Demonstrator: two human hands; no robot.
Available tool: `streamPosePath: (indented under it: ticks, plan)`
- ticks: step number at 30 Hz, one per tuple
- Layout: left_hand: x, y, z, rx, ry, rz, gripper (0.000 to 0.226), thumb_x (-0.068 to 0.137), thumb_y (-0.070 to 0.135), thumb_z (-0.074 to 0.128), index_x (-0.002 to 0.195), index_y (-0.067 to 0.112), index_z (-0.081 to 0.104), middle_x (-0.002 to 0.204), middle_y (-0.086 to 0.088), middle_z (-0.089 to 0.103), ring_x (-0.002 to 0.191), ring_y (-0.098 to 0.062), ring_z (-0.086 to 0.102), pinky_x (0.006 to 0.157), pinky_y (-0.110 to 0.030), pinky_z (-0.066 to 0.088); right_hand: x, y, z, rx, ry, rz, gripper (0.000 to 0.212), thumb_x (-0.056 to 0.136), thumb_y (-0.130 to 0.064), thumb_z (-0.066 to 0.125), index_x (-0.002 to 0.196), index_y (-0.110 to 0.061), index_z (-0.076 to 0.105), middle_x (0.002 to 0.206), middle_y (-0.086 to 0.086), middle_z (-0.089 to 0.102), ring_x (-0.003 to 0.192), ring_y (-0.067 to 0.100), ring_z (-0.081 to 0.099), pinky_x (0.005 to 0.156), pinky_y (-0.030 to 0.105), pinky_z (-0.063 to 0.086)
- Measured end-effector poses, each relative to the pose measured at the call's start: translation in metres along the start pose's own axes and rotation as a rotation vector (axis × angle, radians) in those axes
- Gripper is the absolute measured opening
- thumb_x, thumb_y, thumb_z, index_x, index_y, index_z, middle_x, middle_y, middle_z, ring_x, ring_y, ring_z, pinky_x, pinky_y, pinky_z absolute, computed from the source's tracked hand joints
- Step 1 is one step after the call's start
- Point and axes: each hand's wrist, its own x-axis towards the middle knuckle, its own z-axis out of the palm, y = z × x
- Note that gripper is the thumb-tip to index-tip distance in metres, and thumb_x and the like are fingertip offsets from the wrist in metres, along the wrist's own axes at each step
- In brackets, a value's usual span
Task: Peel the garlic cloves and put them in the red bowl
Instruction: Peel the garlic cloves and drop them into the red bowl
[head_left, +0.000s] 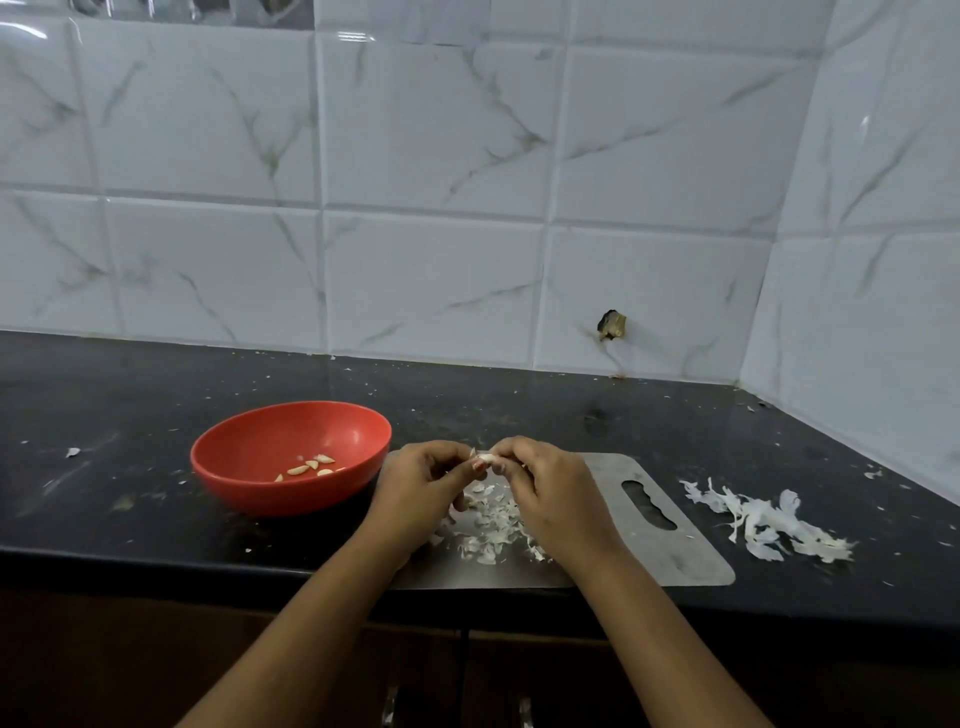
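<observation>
**Clove mid-peel: slip and stray-skin risk**

Far left: red bowl (244, 493) on dark counter (519, 405), w/ a few peeled cloves (311, 465) inside. Just right of bowl: left hand (415, 483), fingers curled, pinching garlic clove (485, 458) from one side. Next: right hand (545, 483) pinching same clove from other side, both raised over steel cutting board (675, 545). Amount of skin left: hard to tell, mostly hidden by fingertips. Below hands: skin flakes (493, 525) on board. Further right: bigger skin pile (769, 525) on counter.

Risks:
- Could pop loose under too hard a pull, then drop among flakes or roll off near counter edge.
- Could carry clinging skin into bowl if not fully stripped.
</observation>
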Motion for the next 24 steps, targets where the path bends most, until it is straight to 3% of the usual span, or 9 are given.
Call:
streamPosePath:
  ticks: [3,5,11,14,16,18,20,22,24]
  plan:
    - [0.0009,-0.0008,-0.001,-0.011,0.095,0.024,0.014,0.087,0.014,0.069,0.074,0.012,0.073,0.059,-0.011,0.065,0.041,-0.005,0.052,0.043,-0.019,0.04,-0.0014,0.0007,-0.0002,-0.034,0.021,0.023,0.015,0.099,-0.024,0.052,0.096,-0.022,0.066,0.075,-0.013,0.06,0.061,0.004,0.05,0.054,0.019,0.034]
    - [0.0019,-0.0025,-0.0018,0.021,0.187,0.049,0.019,0.087,0.018,0.069,0.069,0.014,0.07,0.056,0.001,0.064,0.042,-0.004,0.052,0.047,-0.017,0.041,-0.0015,0.002,-0.0013,-0.008,0.068,0.055,0.014,0.099,-0.021,0.052,0.094,-0.021,0.065,0.074,-0.012,0.06,0.057,0.003,0.048,0.054,0.017,0.03]
    - [-0.0016,0.0,0.0002,0.319,0.294,0.092,0.053,0.092,0.048,0.053,0.055,0.01,0.056,0.047,0.001,0.053,0.044,-0.012,0.048,0.051,-0.033,0.041,-0.0007,0.0026,-0.0012,0.05,0.09,0.09,0.016,0.1,-0.023,0.05,0.096,-0.02,0.065,0.074,-0.011,0.062,0.057,0.007,0.051,0.053,0.018,0.035]
    - [-0.004,0.0,0.0018,0.474,0.344,0.136,0.051,0.094,0.042,0.053,0.055,0.01,0.05,0.046,0.001,0.045,0.046,-0.013,0.042,0.048,-0.031,0.032,-0.0007,0.0031,-0.0016,0.069,0.08,0.095,0.016,0.101,-0.024,0.05,0.097,-0.019,0.065,0.073,-0.009,0.063,0.056,0.006,0.05,0.053,0.02,0.037]
    - [-0.0052,-0.0024,0.0021,0.523,0.354,0.183,0.036,0.093,0.036,0.058,0.062,0.017,0.061,0.056,0.005,0.057,0.054,-0.011,0.053,0.052,-0.03,0.039,-0.0007,0.0035,-0.0016,0.084,0.085,0.105,0.016,0.1,-0.023,0.05,0.097,-0.019,0.065,0.073,-0.009,0.063,0.055,0.006,0.051,0.053,0.019,0.037]
    - [-0.0053,-0.0037,0.0031,0.535,0.33,0.208,0.015,0.093,0.028,0.06,0.093,0.023,0.074,0.082,0.007,0.072,0.075,-0.014,0.065,0.066,-0.034,0.051,-0.0004,0.0038,-0.0017,0.097,0.092,0.117,0.015,0.1,-0.021,0.05,0.097,-0.019,0.065,0.072,-0.009,0.063,0.055,0.006,0.052,0.052,0.019,0.037]
    - [-0.0049,-0.0053,0.0053,0.566,0.283,0.228,0.026,0.094,0.018,0.059,0.117,0.024,0.069,0.095,0.004,0.075,0.085,-0.019,0.068,0.075,-0.039,0.054,-0.0002,0.0034,-0.0017,0.097,0.091,0.12,0.015,0.1,-0.02,0.051,0.097,-0.018,0.066,0.071,-0.009,0.062,0.055,0.006,0.052,0.051,0.019,0.037]
    - [-0.0046,-0.0054,0.0059,0.576,0.285,0.259,0.027,0.094,0.016,0.059,0.119,0.022,0.069,0.093,0.003,0.075,0.085,-0.021,0.069,0.075,-0.042,0.055,-0.0004,0.0026,-0.0021,0.095,0.089,0.124,0.014,0.099,-0.02,0.052,0.097,-0.018,0.066,0.07,-0.01,0.062,0.055,0.007,0.053,0.051,0.018,0.037]
    - [-0.0049,-0.0046,0.0046,0.557,0.302,0.255,0.018,0.093,0.023,0.061,0.105,0.021,0.074,0.085,0.003,0.075,0.077,-0.019,0.069,0.07,-0.041,0.056,-0.0003,0.0026,-0.0025,0.1,0.088,0.132,0.013,0.098,-0.018,0.054,0.096,-0.018,0.067,0.07,-0.01,0.063,0.056,0.006,0.054,0.05,0.017,0.036]
